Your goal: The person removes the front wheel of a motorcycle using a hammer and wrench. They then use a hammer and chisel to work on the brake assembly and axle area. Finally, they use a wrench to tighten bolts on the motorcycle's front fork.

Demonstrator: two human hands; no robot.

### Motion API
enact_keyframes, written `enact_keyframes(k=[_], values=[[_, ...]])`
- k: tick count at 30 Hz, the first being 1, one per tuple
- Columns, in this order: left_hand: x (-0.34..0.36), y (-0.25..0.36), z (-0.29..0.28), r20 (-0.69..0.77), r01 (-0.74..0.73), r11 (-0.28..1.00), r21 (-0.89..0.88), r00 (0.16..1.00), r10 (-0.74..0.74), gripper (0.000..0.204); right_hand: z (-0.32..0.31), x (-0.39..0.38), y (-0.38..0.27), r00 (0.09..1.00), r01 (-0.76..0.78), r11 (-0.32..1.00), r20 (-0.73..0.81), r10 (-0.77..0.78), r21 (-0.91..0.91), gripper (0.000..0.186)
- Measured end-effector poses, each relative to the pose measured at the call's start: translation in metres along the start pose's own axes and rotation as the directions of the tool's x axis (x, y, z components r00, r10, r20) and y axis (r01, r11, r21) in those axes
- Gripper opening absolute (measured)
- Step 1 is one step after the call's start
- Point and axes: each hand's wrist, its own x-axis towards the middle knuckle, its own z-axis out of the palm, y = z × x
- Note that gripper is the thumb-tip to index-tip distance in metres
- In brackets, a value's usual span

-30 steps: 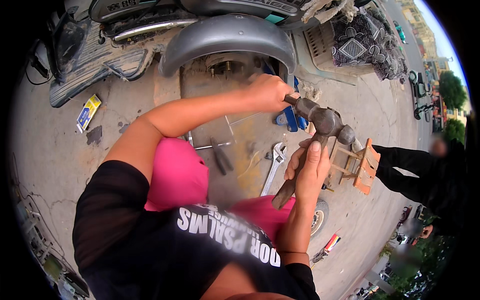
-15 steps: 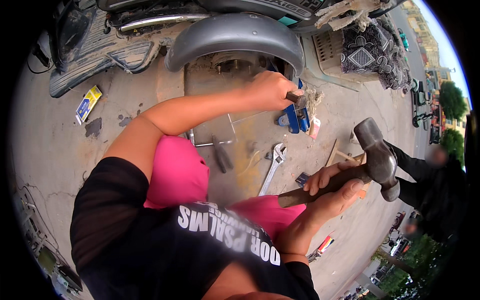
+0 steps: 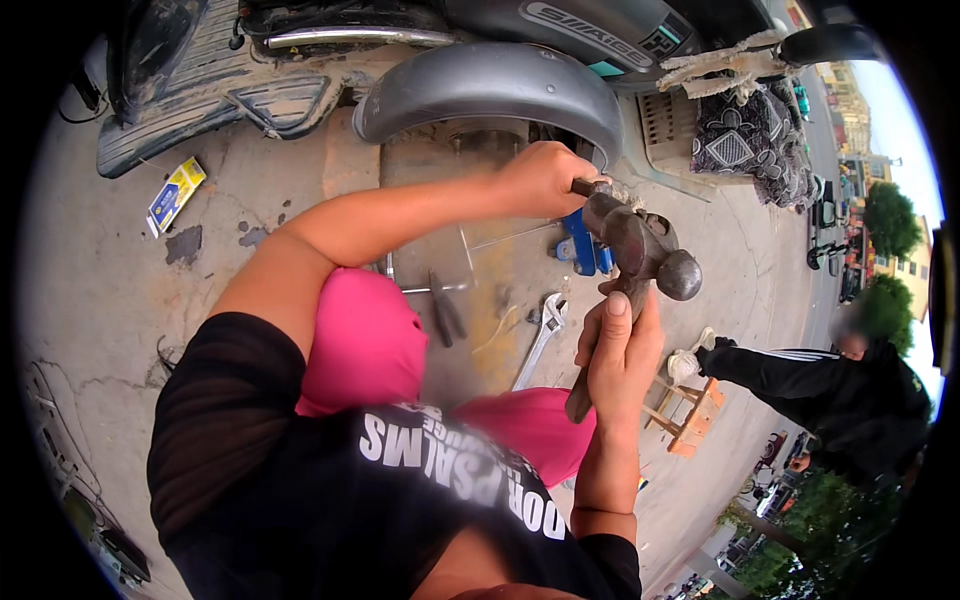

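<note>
My left hand (image 3: 545, 180) is closed around a short metal rod, perhaps a chisel or punch (image 3: 582, 187), beside the grey fender (image 3: 490, 90) of a vehicle. The rod's far end is hidden. My right hand (image 3: 620, 345) grips the wooden handle of a ball-peen hammer (image 3: 640, 240). One face of its head meets the rod's end in this view; whether they touch, I cannot tell. Below the fender, a round metal part (image 3: 490, 138) shows behind my left forearm. Near my knees lie an adjustable wrench (image 3: 543, 340) and dark-handled pliers (image 3: 446, 312).
A blue jack-like tool (image 3: 580, 245) stands below my hands. Right of me are a small wooden stool (image 3: 690, 415) and a person in dark clothes (image 3: 850, 400). A plastic crate (image 3: 668, 130) under patterned cloth sits at upper right. A yellow-and-blue box (image 3: 176, 196) lies at left.
My right hand has swung the hammer up and left, from beside my knee to the rod's end. The left hand keeps its hold with little movement. The view has shifted slightly.
</note>
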Motion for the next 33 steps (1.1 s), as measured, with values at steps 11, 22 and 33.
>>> enact_keyframes(k=[11,22,33], values=[[-0.054,-0.053,-0.025,-0.106,-0.004,1.0,0.006,0.994,0.005,0.028,0.012,0.011,-0.059,0.948,-0.06,0.968,0.29,0.132,-0.244,0.029],[-0.087,-0.004,-0.054,-0.057,-0.334,0.929,-0.161,0.942,0.329,0.035,0.037,-0.024,-0.02,0.952,-0.255,0.966,0.19,0.241,0.05,0.034],[-0.084,-0.01,-0.056,-0.089,-0.359,0.917,-0.174,0.933,0.348,0.036,0.037,-0.036,-0.019,0.957,-0.227,0.974,0.184,0.225,-0.012,0.031]])
